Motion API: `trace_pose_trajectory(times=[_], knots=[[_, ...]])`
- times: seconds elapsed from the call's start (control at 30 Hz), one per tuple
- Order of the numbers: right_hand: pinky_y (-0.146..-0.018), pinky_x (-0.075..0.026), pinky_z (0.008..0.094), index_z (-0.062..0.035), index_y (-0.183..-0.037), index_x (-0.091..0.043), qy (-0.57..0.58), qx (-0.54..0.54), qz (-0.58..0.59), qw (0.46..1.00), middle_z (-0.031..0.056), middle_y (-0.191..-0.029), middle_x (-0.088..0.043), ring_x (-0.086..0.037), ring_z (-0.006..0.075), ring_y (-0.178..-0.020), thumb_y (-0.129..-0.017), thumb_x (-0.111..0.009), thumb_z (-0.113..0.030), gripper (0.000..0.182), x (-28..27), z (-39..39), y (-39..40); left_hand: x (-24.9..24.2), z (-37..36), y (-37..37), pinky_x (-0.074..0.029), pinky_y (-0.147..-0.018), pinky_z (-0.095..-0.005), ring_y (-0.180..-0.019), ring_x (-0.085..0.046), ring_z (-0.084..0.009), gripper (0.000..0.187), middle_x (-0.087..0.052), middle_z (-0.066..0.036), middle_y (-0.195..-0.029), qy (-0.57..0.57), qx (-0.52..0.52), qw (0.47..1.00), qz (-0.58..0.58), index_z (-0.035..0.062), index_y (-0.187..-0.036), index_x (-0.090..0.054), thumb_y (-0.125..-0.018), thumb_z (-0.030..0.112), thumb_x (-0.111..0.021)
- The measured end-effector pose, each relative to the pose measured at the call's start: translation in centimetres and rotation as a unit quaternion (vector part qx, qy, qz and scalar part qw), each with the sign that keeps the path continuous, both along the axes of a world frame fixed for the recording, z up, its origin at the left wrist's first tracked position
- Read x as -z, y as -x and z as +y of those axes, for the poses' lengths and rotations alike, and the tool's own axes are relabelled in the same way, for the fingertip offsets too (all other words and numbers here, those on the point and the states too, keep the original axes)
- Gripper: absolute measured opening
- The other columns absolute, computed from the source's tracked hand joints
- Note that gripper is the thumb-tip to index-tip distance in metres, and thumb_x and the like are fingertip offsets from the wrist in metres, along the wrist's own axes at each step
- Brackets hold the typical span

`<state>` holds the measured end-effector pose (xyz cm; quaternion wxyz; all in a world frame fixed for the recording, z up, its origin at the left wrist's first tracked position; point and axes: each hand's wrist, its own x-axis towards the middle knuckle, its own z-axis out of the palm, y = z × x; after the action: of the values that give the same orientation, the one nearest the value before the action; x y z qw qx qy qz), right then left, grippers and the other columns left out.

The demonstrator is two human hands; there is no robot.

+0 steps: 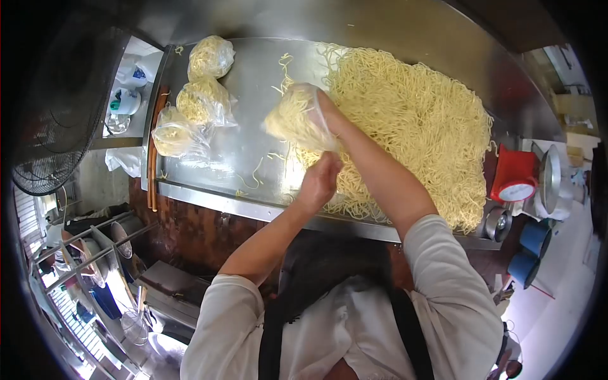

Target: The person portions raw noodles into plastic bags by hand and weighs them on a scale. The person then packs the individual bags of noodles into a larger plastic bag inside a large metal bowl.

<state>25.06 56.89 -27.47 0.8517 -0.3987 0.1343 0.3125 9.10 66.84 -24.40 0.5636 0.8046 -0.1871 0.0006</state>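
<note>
A clear plastic bag (296,120) filled with pale yellow noodles is held above the steel worktop, slightly blurred by motion. My left hand (322,180) is closed on the lower edge of its mouth. Through that mouth reaches my right hand (328,115), its fingers hidden among the noodles and plastic, so their grip cannot be made out. Under my right forearm and beyond it spreads a large heap of loose noodles (411,120). Three filled bags of noodles (204,101) sit in a row toward the left end of the worktop (253,69).
Long wooden sticks (153,158) lie along the worktop's left edge. A red scale (514,174) stands off the right end, with a metal bowl (498,223) and blue containers (529,253) nearby. At far left is a black fan (54,139). Stray noodles dot the steel.
</note>
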Motion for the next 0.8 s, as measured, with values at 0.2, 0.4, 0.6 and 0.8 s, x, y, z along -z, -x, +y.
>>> trace_pose_trajectory(times=[0.2,0.4,0.6,0.8], knots=[[-0.101,-0.044,0.0413,-0.0035,-0.129,-0.054,0.515,-0.262,-0.351,0.737,0.0216,-0.125,-0.058,-0.057,0.0346,-0.114,-0.085,-0.063,-0.009,0.045,-5.4,-7.2,9.4,-5.5,6.3,-7.9,-0.048,-0.091,-0.0423,-0.09,-0.065,-0.0361,0.032,-0.065,-0.016,-0.091,-0.185,0.034,0.973,-0.134,0.002,-0.11,-0.06,-0.079,0.005,-0.069],[-0.112,-0.031,0.0494,-0.0079,-0.131,-0.055,0.742,-0.09,-0.434,0.503,0.0205,-0.135,-0.051,-0.046,0.031,-0.129,-0.082,-0.062,-0.007,0.05,-3.9,-6.5,13.0,3.6,1.5,-13.7,-0.052,-0.083,-0.0441,-0.092,-0.066,-0.0365,0.039,-0.069,-0.019,-0.095,-0.431,0.25,0.864,-0.074,0.0029,-0.107,-0.066,-0.068,0.011,-0.067],[-0.108,-0.037,0.0467,-0.0106,-0.114,-0.063,0.68,-0.088,-0.432,0.585,0.0143,-0.112,-0.065,-0.059,0.0286,-0.11,-0.078,-0.068,-0.008,0.037,-3.9,-6.8,6.8,-10.6,6.5,-12.1,-0.052,-0.065,-0.0456,-0.07,-0.063,-0.0431,0.038,-0.063,-0.025,-0.072,-0.264,0.149,0.953,-0.008,0.0007,-0.1,-0.066,-0.063,0.011,-0.07],[-0.078,-0.055,0.0424,-0.0076,-0.104,-0.065,0.649,-0.061,-0.36,0.668,0.0166,-0.092,-0.07,-0.066,0.0345,-0.085,-0.079,-0.07,-0.008,0.026,-5.6,-12.6,3.2,-17.6,7.2,-9.4,-0.05,-0.063,-0.0464,-0.072,-0.061,-0.0454,0.031,-0.06,-0.026,-0.071,-0.294,0.104,0.95,-0.002,-0.0009,-0.094,-0.064,-0.065,0.007,-0.068]])
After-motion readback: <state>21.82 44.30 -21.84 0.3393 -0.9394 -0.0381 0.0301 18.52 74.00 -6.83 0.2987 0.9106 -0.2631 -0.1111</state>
